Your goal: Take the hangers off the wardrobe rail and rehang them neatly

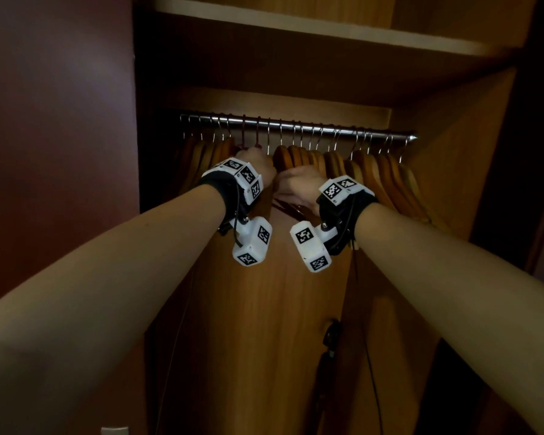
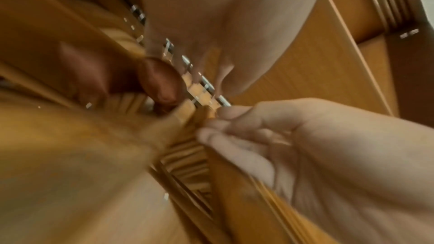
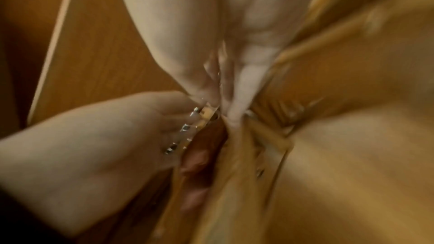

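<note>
Hangers (image 1: pixel 374 171) of wood hang crowded along the wardrobe rail (image 1: pixel 296 124), spreading to either side of both hands. Left hand (image 1: pixel 258 164) and right hand (image 1: pixel 297 186), close together beneath it, each grip hanger tops.

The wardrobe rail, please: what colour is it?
Shiny silver metal; the wardrobe rail shows best in the head view, above the brown wooden hangers.

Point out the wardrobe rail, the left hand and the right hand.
wardrobe rail (image 1: pixel 374 129): head view, bare metal stretch right of centre.
left hand (image 1: pixel 258 163): head view, back of the hand among the hangers.
right hand (image 1: pixel 299 183): head view, back of the hand.
</note>
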